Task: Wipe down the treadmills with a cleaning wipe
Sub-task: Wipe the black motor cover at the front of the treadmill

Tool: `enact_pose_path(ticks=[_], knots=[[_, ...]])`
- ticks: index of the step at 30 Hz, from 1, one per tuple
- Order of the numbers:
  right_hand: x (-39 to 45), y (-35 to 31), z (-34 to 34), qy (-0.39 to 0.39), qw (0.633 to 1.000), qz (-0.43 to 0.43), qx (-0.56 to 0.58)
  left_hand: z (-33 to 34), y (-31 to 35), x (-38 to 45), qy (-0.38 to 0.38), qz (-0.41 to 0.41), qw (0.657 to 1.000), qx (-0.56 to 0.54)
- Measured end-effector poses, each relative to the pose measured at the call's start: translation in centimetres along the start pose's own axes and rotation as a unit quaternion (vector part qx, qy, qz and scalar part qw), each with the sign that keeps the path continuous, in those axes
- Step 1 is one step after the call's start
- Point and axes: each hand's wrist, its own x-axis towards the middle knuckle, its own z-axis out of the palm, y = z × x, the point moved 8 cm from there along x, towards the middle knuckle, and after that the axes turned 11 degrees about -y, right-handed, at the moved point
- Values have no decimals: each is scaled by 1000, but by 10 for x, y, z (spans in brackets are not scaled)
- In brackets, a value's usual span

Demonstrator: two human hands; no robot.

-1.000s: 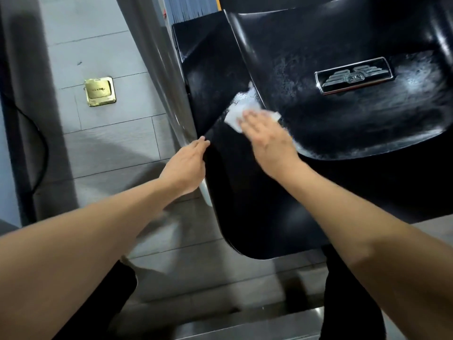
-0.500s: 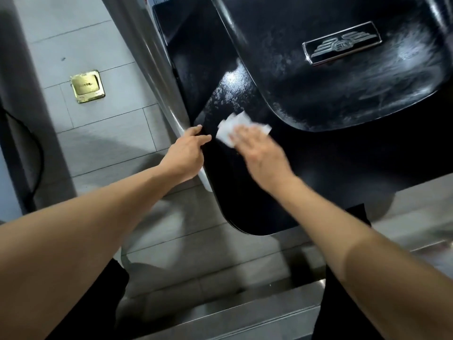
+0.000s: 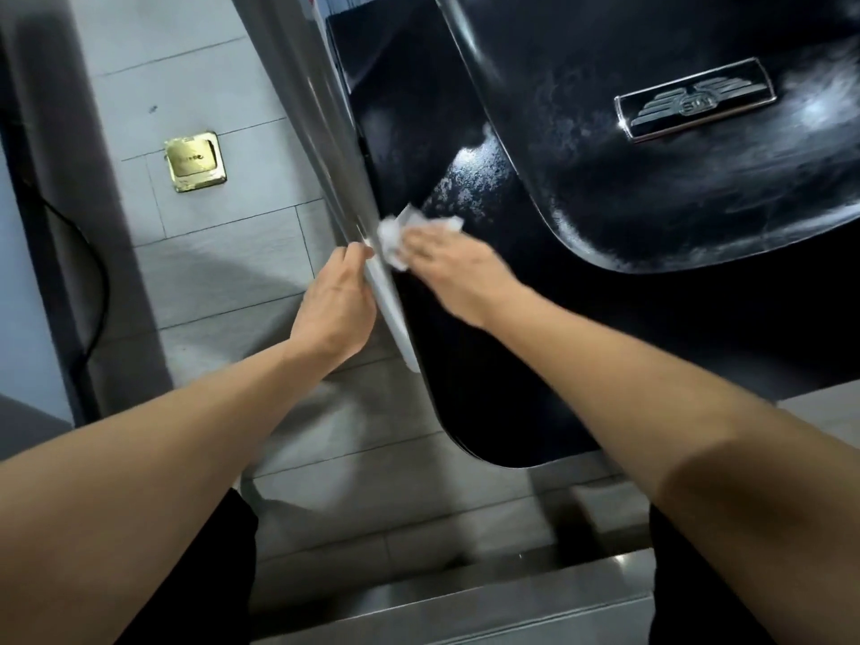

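Nearest to us, low in the frame, we are reaching both bare forearms up from the bottom corners toward the middle. Our left hand (image 3: 332,302) is resting against the silver metal side rail (image 3: 353,193), fingers fairly straight along its edge and holding nothing. Just beside it, our right hand (image 3: 458,272) is pressing the small crumpled white cleaning wipe (image 3: 395,237) flat under extended fingers; whether the thumb is pinching it, we cannot tell.

The wipe is sitting at centre frame, touching the left edge of the glossy black plastic treadmill shroud (image 3: 465,365), right beside the rail. We are judging it light, soft and damp, likely to bunch or slide out on such a slick surface, so it is best taken flat under the fingertips with even pressure. The shroud looks rigid and smooth, streaked with drying moisture.

Farther up, the raised black cover with the silver winged emblem badge (image 3: 693,104) is filling the upper right. The shroud's long axis is running from the lower middle toward the upper left, parallel to the rail.

At upper left, a square brass floor socket (image 3: 194,161) is lying in the grey tiled floor (image 3: 223,267).
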Motion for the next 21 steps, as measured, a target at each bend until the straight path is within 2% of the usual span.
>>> enact_pose_path(ticks=[2,3,5,6,8,11,13,15,16,19,21], knots=[[-1,52,-21,47,993,110,21,0,-1,-3,-8,-6,1000,8],[0,69,-24,44,988,147,32,1,1,-4,-11,-5,1000,8],[7,68,-28,42,979,191,56,0,6,-4,-7,4,1000,6],[8,58,-30,70,973,211,56,-1,10,-4,0,13,1000,5],[2,21,-13,67,977,188,79,-5,19,0,20,39,999,-2],[-41,-52,23,-5,993,24,117,-10,33,11,12,91,996,20],[-74,-54,31,27,991,21,132,-9,45,19,-28,139,988,53],[-105,-19,24,109,976,144,125,2,56,18,-89,195,972,99],[-123,3,19,135,955,229,127,8,61,13,-119,221,961,118],[-179,58,11,177,846,463,197,25,69,-15,-193,265,931,162],[-182,63,11,197,790,529,237,26,71,-29,-198,274,926,170]])
